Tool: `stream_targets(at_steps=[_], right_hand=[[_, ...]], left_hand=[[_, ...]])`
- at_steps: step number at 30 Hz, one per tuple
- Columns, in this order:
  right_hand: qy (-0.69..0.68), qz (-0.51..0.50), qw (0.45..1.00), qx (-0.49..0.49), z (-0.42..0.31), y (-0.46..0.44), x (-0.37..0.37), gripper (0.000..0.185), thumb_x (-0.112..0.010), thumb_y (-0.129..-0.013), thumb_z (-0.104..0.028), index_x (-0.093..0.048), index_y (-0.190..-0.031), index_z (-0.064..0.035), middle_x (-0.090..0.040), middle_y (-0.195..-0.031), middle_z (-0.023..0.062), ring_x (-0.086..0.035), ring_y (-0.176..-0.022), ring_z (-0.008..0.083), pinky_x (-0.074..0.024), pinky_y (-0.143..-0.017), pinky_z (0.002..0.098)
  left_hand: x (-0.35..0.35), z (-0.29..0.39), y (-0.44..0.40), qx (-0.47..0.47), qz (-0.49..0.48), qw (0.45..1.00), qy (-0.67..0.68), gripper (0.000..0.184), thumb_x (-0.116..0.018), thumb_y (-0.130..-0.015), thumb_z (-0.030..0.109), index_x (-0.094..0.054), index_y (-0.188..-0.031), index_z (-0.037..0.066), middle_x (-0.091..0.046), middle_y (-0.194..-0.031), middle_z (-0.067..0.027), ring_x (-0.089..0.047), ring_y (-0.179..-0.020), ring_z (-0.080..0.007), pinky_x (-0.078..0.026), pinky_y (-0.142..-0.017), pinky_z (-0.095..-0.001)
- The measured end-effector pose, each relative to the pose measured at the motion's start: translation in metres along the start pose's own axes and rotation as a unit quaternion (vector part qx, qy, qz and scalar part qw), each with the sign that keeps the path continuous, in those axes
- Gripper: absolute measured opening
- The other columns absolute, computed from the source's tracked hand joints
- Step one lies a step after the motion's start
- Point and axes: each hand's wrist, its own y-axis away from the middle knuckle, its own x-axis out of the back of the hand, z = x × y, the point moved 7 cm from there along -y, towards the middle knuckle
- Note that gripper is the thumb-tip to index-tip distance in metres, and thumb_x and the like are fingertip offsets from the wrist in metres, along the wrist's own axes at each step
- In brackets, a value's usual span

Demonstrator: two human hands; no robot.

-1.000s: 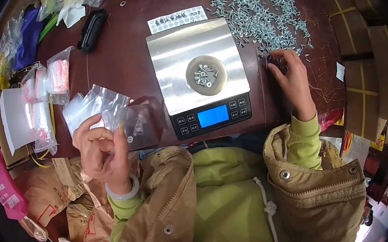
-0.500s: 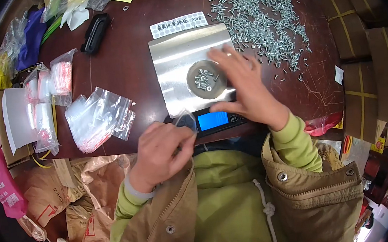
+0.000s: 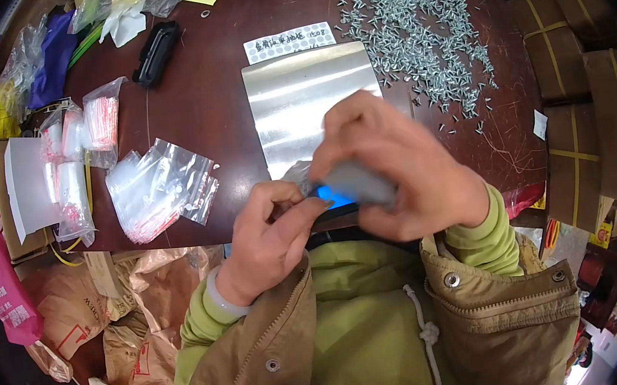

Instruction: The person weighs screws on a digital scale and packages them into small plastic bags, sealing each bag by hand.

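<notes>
My right hand (image 3: pixel 414 159) grips a small round grey dish (image 3: pixel 364 181), tilted and blurred by motion, in front of the digital scale (image 3: pixel 302 92). The screws that lay in it are hidden. Close beside it, my left hand (image 3: pixel 270 223) pinches a small clear plastic bag (image 3: pixel 296 172), mostly covered by the fingers. Both hands nearly meet over the scale's lit blue display (image 3: pixel 336 198). Nothing lies on the visible part of the steel weighing plate.
A heap of silver screws (image 3: pixel 419 30) spreads at the back right. Flat zip bags (image 3: pixel 161 189) lie on the left, near packed bag bundles (image 3: pixel 70 180). Behind the scale sits a labelled sticker sheet (image 3: pixel 289 42). Cardboard boxes (image 3: pixel 572 157) line the right side.
My right hand has lifted the dish of screws off the scale and tipped it toward the bag. My left hand has moved slightly right with the bag.
</notes>
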Motion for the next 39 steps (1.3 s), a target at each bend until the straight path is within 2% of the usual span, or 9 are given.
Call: stream_targets(at_steps=[3,4,7,8,11,12,16,30,39], right_hand=[[0.004,0.103,0.993,-0.055,0.028,0.006,0.018,0.055,-0.063,-0.055,0.002,-0.054,-0.108,-0.0013,-0.053,-0.108,0.0115,-0.052,-0.095,0.0281,-0.0441,-0.083,0.0353],[-0.009,0.097,0.990,-0.101,0.050,0.011,0.013,0.060,-0.071,-0.059,-0.001,-0.051,-0.116,-0.0038,-0.053,-0.118,0.0104,-0.050,-0.107,0.0297,-0.0396,-0.092,0.0383],[0.177,0.095,0.974,-0.104,0.068,0.021,0.001,0.064,-0.079,-0.065,-0.014,-0.049,-0.121,-0.0055,-0.051,-0.124,0.0096,-0.046,-0.119,0.0313,-0.0309,-0.100,0.0409],[0.199,0.109,0.970,-0.092,0.064,0.022,-0.001,0.068,-0.082,-0.064,-0.026,-0.050,-0.121,-0.0099,-0.051,-0.121,0.0103,-0.046,-0.117,0.0297,-0.0259,-0.100,0.0437],[0.160,0.073,0.984,-0.039,0.029,0.016,-0.002,0.057,-0.078,-0.069,-0.027,-0.052,-0.117,-0.0095,-0.053,-0.116,0.0089,-0.048,-0.114,0.0270,-0.0278,-0.096,0.0413],[0.143,0.072,0.987,-0.018,0.020,0.016,-0.005,0.034,-0.073,-0.075,-0.020,-0.056,-0.103,-0.0092,-0.056,-0.102,0.0062,-0.053,-0.105,0.0225,-0.0294,-0.092,0.0387],[0.184,0.093,0.978,0.006,0.004,0.027,-0.015,0.017,-0.069,-0.070,-0.009,-0.057,-0.083,-0.0107,-0.056,-0.082,-0.0004,-0.058,-0.088,0.0165,-0.0314,-0.087,0.0362],[0.232,0.102,0.964,0.086,-0.018,0.029,-0.035,0.021,-0.074,-0.070,-0.025,-0.056,-0.070,-0.0144,-0.054,-0.073,-0.0037,-0.058,-0.083,0.0138,-0.0356,-0.081,0.0349],[0.146,0.101,0.980,0.095,-0.010,0.036,-0.021,0.021,-0.078,-0.067,-0.025,-0.061,-0.072,-0.0134,-0.055,-0.073,-0.0010,-0.059,-0.078,0.0162,-0.0404,-0.077,0.0347]], left_hand=[[0.012,-0.001,0.000,0.001,0.015,0.999,-0.030,0.015,-0.068,-0.073,-0.004,-0.065,-0.088,0.000,-0.052,-0.101,-0.0135,-0.055,-0.076,-0.0209,-0.047,-0.065,-0.0275],[0.016,-0.001,-0.001,-0.006,0.030,0.999,-0.039,0.014,-0.067,-0.074,-0.004,-0.064,-0.087,0.000,-0.053,-0.103,-0.0142,-0.056,-0.076,-0.0211,-0.047,-0.066,-0.0274],[0.021,-0.007,-0.005,0.021,0.072,0.997,0.024,0.012,-0.063,-0.080,-0.004,-0.061,-0.090,0.001,-0.061,-0.107,-0.0172,-0.060,-0.075,-0.0253,-0.048,-0.064,-0.0291],[0.019,-0.015,0.001,0.056,0.066,0.993,0.084,0.010,-0.061,-0.082,-0.003,-0.060,-0.092,0.001,-0.062,-0.107,-0.0183,-0.062,-0.077,-0.0255,-0.049,-0.065,-0.0294],[0.012,-0.017,0.008,0.090,0.043,0.980,0.172,0.008,-0.053,-0.089,-0.004,-0.055,-0.096,-0.001,-0.065,-0.105,-0.0217,-0.066,-0.087,-0.0256,-0.052,-0.072,-0.0305],[0.010,-0.015,0.007,0.078,0.042,0.979,0.184,0.008,-0.053,-0.089,-0.005,-0.055,-0.096,-0.001,-0.065,-0.105,-0.0215,-0.066,-0.087,-0.0255,-0.052,-0.072,-0.0302],[0.003,-0.008,0.007,0.072,0.059,0.967,0.237,0.022,-0.061,-0.083,-0.004,-0.056,-0.104,-0.002,-0.067,-0.102,-0.0174,-0.068,-0.087,-0.0229,-0.054,-0.073,-0.0293],[0.002,-0.003,0.005,0.130,-0.065,0.977,0.156,0.010,-0.067,-0.078,-0.003,-0.065,-0.087,-0.001,-0.068,-0.088,-0.0120,-0.068,-0.079,-0.0205,-0.054,-0.070,-0.0292],[0.036,-0.015,0.018,0.142,-0.030,0.978,0.152,0.008,-0.065,-0.079,-0.002,-0.069,-0.086,-0.001,-0.070,-0.088,-0.0147,-0.069,-0.079,-0.0220,-0.055,-0.075,-0.0305]])
